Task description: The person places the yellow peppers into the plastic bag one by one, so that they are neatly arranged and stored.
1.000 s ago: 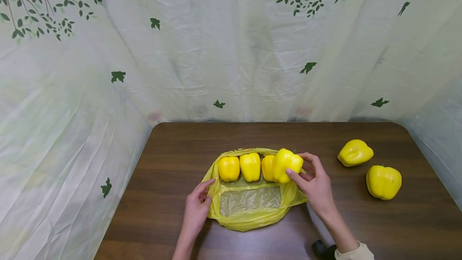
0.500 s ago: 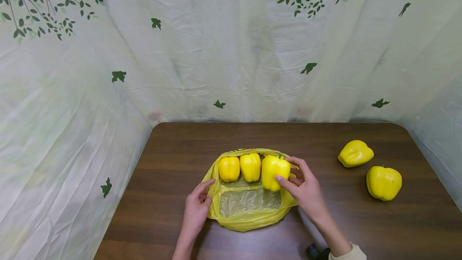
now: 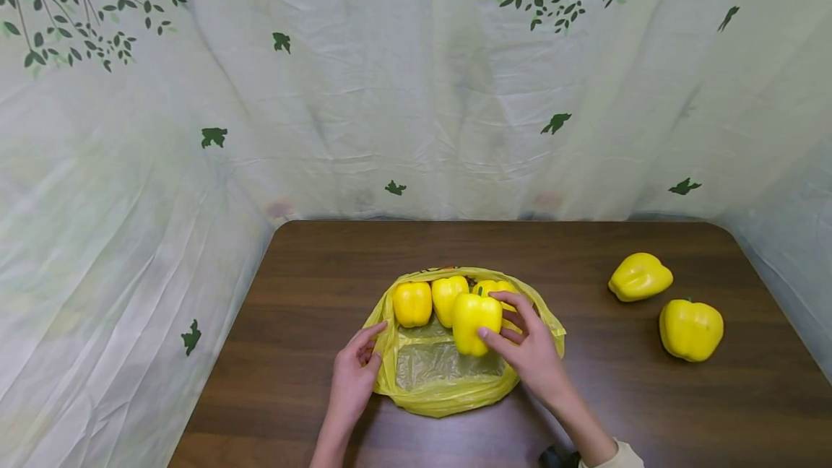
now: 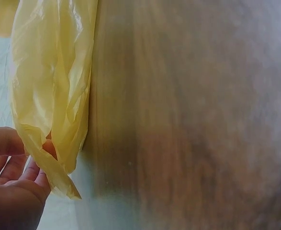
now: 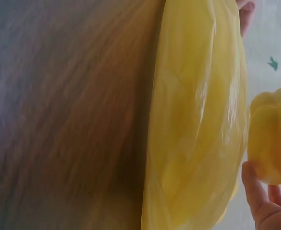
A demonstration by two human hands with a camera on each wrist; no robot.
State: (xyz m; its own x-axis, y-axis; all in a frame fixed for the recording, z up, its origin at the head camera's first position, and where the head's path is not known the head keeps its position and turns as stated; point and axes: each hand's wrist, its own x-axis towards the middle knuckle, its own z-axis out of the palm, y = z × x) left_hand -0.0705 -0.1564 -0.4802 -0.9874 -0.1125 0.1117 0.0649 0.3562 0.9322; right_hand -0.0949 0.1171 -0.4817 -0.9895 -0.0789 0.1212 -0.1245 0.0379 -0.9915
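A yellow plastic bag (image 3: 448,396) lies open on the brown table (image 3: 312,287). Three yellow peppers sit in a row at its back: one at the left (image 3: 412,303), one in the middle (image 3: 447,293), one at the right (image 3: 495,286), partly hidden. My right hand (image 3: 520,341) grips a fourth yellow pepper (image 3: 476,322) over the bag's clear floor, in front of the row. My left hand (image 3: 359,361) pinches the bag's left rim. In the left wrist view my left hand's fingers (image 4: 16,177) pinch the bag film (image 4: 54,96). In the right wrist view my right hand's fingertips (image 5: 255,184) touch the held pepper (image 5: 273,141) beside the bag (image 5: 197,124).
Two more yellow peppers lie on the table's right side, one further back (image 3: 640,276) and one nearer (image 3: 690,328). A pale curtain with green leaf prints (image 3: 416,92) walls in the table on three sides. Bare wood shows left of the bag.
My right hand has carried the pepper leftward and toward me, from the right end of the row down in front of it. The bag's right rim has sprung up. The left hand kept still.
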